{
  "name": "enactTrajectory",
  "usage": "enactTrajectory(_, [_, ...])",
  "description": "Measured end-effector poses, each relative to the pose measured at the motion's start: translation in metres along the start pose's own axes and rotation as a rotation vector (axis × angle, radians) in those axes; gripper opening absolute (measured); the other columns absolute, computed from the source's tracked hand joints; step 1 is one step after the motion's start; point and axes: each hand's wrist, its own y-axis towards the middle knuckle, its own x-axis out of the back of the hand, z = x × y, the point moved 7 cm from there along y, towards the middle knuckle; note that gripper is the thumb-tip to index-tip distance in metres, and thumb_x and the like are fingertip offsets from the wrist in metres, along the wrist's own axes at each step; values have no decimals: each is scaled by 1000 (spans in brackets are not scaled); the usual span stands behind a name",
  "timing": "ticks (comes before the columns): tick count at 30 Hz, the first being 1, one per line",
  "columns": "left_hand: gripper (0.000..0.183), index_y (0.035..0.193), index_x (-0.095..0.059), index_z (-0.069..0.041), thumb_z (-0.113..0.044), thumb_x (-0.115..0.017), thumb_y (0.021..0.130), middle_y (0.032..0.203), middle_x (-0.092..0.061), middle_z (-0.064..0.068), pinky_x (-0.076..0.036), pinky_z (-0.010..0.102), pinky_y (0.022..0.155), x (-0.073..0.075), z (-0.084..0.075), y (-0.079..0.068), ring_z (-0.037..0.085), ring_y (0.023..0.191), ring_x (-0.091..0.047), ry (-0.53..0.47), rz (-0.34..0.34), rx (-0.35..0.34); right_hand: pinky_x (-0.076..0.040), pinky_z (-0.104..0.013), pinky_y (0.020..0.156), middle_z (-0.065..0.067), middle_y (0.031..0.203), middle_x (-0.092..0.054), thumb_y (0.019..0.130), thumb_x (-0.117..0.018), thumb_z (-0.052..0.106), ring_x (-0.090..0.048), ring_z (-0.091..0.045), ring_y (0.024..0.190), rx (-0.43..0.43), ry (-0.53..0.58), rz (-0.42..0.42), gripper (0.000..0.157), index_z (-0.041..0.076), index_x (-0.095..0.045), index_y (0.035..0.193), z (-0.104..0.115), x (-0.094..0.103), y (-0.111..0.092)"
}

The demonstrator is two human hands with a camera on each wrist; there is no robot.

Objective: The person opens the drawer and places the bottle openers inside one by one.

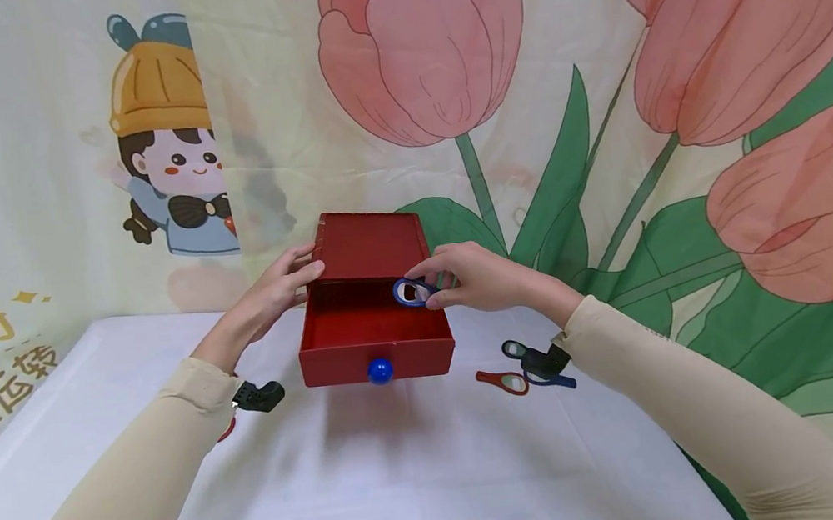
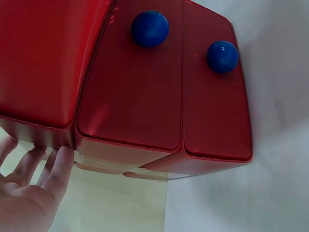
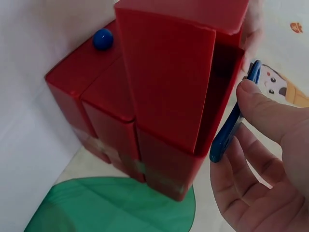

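Note:
A red drawer cabinet (image 1: 370,246) with blue knobs has its top drawer (image 1: 377,362) pulled out toward me. My left hand (image 1: 285,285) rests against the cabinet's left side near the top, its fingers extended along the wall in the left wrist view. Between thumb and fingers my right hand (image 1: 474,275) pinches a flat blue bottle opener (image 1: 403,294), with an oval ring head and a metal insert. The opener overlaps the right rear part of the drawer in the head view. Seen from the right wrist, the bottle opener (image 3: 226,137) stands edge-on beside the drawer's open top.
On the white table (image 1: 422,477) right of the cabinet lie a red bottle opener (image 1: 502,381), a blue one (image 1: 559,381) and a dark-ringed one (image 1: 513,349), partly behind the black wrist camera (image 1: 544,360). A red edge (image 1: 227,430) shows beside the left sleeve. A printed curtain hangs behind.

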Motion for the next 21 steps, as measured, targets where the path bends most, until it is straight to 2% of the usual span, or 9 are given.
enactTrajectory(12, [81, 172, -11, -14, -39, -56, 109, 172, -24, 20, -27, 66, 125, 0, 0, 1, 43, 156, -28, -28, 2, 3, -56, -24, 81, -8, 112, -66, 100, -77, 17, -64, -16, 93, 21, -26, 63, 47, 9, -67, 145, 17, -23, 41])
enactTrajectory(21, [81, 171, -12, -15, -41, -56, 108, 172, -24, 21, -26, 67, 125, 1, 2, 1, 44, 155, -30, -20, 3, 9, -55, -22, 82, -5, 110, -66, 100, -77, 20, -63, -14, 91, 37, -19, 97, 47, 10, -67, 145, 31, -38, 58])
